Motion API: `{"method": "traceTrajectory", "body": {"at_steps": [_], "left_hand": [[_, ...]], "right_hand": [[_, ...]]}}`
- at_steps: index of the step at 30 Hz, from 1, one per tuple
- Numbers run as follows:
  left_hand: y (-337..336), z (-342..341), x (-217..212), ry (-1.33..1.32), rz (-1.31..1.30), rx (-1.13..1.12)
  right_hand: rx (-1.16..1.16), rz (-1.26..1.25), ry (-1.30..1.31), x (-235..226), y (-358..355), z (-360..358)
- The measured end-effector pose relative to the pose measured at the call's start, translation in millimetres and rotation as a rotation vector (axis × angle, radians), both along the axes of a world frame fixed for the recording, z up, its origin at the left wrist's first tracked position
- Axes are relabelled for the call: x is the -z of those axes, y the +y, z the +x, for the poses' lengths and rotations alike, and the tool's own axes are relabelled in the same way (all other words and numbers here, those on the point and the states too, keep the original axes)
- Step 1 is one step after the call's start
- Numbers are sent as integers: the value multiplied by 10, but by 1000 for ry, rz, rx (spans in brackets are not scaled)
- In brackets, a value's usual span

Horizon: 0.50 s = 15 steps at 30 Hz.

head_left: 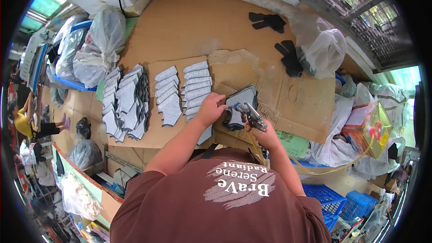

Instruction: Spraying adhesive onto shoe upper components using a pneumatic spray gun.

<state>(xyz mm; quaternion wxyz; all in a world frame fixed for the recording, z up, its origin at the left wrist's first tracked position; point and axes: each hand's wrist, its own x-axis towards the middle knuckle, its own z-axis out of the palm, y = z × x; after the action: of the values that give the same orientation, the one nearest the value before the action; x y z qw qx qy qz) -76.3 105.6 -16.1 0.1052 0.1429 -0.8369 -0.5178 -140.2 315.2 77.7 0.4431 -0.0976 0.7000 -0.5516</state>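
Note:
My left hand (210, 109) presses its fingertips on the edge of a grey, dark-rimmed cut piece (244, 99) lying on a cardboard sheet (310, 103). My right hand (266, 136) grips a metal spray gun (250, 115), its nozzle just over the near end of that piece. A yellow hose (324, 169) runs from the gun to the right. Left of my left hand, two rows of overlapping grey pieces (185, 91) lie on the cardboard.
A bigger fanned stack of grey pieces (126, 103) lies further left. Black cut pieces (290, 57) and plastic bags (325, 51) sit at the far side. A yellow container (379, 130) and blue crates (346, 202) stand on the right. Another person (21, 123) sits far left.

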Motion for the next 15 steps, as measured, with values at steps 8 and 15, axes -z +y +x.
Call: {"method": "traceTrajectory", "body": {"at_steps": [8, 15], "left_hand": [[64, -58, -15, 1, -44, 21], [81, -51, -7, -10, 9, 3]], "right_hand": [[36, 23, 3, 49, 30, -19], [130, 51, 54, 123, 150, -103]]}}
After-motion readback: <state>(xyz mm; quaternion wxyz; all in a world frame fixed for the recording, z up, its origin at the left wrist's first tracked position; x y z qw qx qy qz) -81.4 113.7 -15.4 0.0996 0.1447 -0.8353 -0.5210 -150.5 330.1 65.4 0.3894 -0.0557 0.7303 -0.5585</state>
